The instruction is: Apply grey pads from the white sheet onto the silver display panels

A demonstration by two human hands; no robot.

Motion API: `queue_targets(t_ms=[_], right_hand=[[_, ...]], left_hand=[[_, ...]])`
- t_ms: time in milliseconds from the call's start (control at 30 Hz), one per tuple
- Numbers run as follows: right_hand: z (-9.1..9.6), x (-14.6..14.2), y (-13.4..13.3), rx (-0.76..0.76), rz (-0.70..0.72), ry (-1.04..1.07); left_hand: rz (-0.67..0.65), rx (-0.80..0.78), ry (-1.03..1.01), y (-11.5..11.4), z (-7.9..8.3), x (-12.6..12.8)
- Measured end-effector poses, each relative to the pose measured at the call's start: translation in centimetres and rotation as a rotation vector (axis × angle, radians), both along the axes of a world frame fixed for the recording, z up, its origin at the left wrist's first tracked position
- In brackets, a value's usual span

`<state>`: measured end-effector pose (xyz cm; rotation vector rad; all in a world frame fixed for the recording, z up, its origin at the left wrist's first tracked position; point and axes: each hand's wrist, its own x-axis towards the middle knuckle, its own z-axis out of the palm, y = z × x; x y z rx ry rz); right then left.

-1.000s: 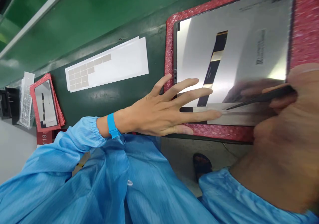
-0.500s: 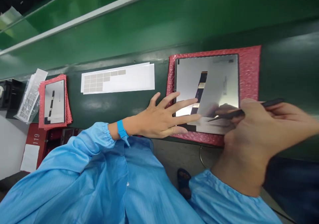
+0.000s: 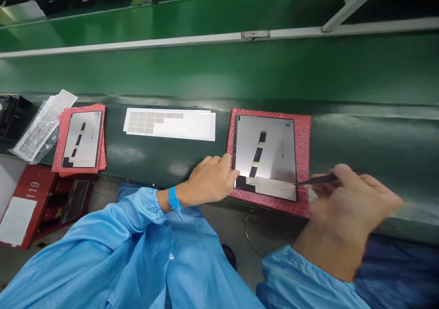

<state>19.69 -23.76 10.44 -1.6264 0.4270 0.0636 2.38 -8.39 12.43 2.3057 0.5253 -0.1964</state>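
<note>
A flat display panel [image 3: 269, 151] lies face down on pink bubble wrap [image 3: 303, 162], with a dark flex cable [image 3: 258, 155] across its silver back and a pale strip [image 3: 274, 186] along its near edge. At the left edge of the panel is my left hand [image 3: 212, 178], its fingers curled and the thumb tip against the border. Whether something is pinched there is hidden. My right hand [image 3: 350, 199], slightly blurred, grips dark tweezers [image 3: 318, 179]. Their tip is at the panel's lower right corner, by the end of the pale strip.
White label sheets [image 3: 195, 126] with grey rectangles lie left of the panel. Farther left, another panel [image 3: 84, 139] rests on stacked pink bubble wrap, beside bagged label sheets [image 3: 37, 132]. A red box [image 3: 25, 208] marked 119 stands below. A pale rail [image 3: 206, 40] runs behind the green bench.
My left hand has drawn back left off the panel and its spread fingers have curled. My right hand has moved the tweezers from over the panel to its right edge. The view has shifted.
</note>
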Motion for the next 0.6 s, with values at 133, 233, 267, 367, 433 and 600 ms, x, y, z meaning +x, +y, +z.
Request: queue_targets(t_ms=[133, 233, 267, 367, 433, 600], right_hand=[[1.9, 0.5, -0.5, -0.087, 0.052, 0.121], [2.5, 0.3, -0.4, -0.032, 0.197, 0.270], [2.4, 0.3, -0.3, 0.003, 0.245, 0.292], [1.4, 1.0, 0.1, 0.070, 0.276, 0.296], [0.5, 1.7, 0.2, 0.113, 0.277, 0.291], [0.2, 0.9, -1.1, 0.213, 0.351, 0.284]], left_hand=[[0.158, -0.215, 0.071, -0.8, 0.8, 2.6], [0.285, -0.277, 0.084, 0.0, 1.1, 4.1], [0.325, -0.302, 0.084, 0.5, 1.1, 4.6], [0.390, -0.399, 0.043, 1.6, 0.2, 6.2], [0.391, -0.488, 0.032, 1.9, -0.5, 7.5], [0.349, -0.679, 0.018, 0.9, -0.5, 9.1]])
